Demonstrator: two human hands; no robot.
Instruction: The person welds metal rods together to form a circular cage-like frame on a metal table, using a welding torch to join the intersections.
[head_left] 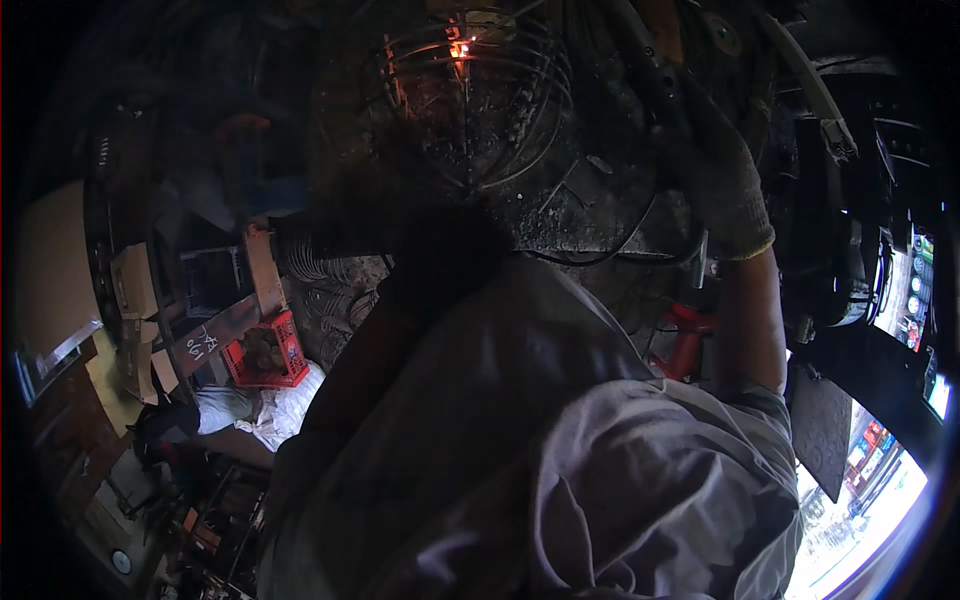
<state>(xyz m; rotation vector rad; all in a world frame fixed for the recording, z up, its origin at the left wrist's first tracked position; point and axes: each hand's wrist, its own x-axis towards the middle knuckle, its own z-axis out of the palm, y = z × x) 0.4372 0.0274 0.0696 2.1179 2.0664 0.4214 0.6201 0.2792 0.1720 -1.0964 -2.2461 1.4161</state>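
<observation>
One rounded wire frame (466,120), with one orange glow (459,49) near its far end, lies on a dark work surface (600,228). One gloved right hand (722,195) is beside one dark tool (655,70), well apart from the left hand (448,245); shadow hides whether either grips. One red crate (297,350) sits left, near white sacking (285,412); draped clothing (640,470) blocks the lower centre.
</observation>
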